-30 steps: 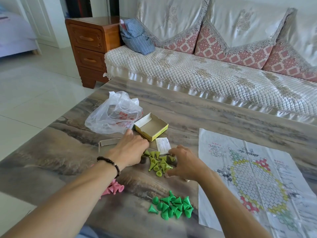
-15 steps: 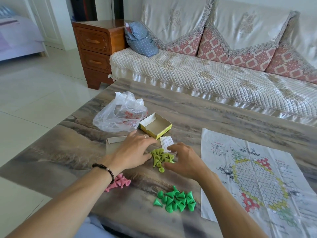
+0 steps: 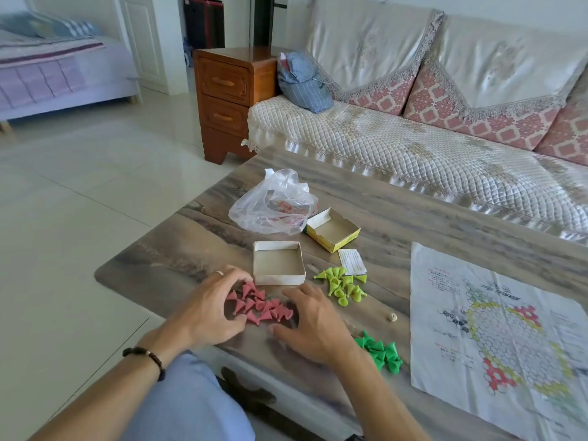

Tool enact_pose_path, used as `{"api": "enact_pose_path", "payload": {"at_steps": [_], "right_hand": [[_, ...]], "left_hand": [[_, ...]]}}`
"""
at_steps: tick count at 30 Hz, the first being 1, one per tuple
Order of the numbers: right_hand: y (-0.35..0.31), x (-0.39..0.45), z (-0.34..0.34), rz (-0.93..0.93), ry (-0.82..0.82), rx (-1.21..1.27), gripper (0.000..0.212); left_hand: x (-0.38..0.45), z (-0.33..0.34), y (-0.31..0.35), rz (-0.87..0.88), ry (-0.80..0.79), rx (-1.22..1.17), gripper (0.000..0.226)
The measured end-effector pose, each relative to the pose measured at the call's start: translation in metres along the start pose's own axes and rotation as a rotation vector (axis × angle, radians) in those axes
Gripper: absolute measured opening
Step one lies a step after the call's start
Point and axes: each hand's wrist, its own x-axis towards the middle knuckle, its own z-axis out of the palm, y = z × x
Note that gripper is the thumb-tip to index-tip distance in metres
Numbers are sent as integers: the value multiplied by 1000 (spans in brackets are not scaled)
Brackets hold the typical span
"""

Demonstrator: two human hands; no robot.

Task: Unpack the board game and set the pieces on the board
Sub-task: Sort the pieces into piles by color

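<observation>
While print on board sheet and slip unreadable, both hands loose-fingered, cupping pink cones.

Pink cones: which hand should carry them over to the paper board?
Probably the right hand. It rests at the pink cones on the side nearer the paper board, which lies far right. The left hand would have to cross over.

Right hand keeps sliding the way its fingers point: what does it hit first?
Probably the pink pieces: the right hand points up-left into that pile, already at its edge. Beyond it lies the white box.
</observation>
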Motion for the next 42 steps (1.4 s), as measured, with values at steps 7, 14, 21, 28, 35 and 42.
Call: {"api": "enact_pose_path", "payload": {"at_steps": [7,14,21,28,35,42], "right_hand": [[-8,6,20,18,46,-103,74],[-5,16,21,38,28,-66,83],[-4,22,20,46,2,-58,74],[-3,20,26,42,62,-59,66],[-10,26,34,33,123,-157,59],[-14,37,48,-2,245,-215,28]], "left_hand": [[15,9,-7,53,-145,64,64],[31,10,-13,144,-124,136,58],[38,11,-20,250,-96,229,52],[39,15,-22,322,-58,206,30],[41,17,-29,343,11,197,14],[37,12,-32,263,99,197,8]]}}
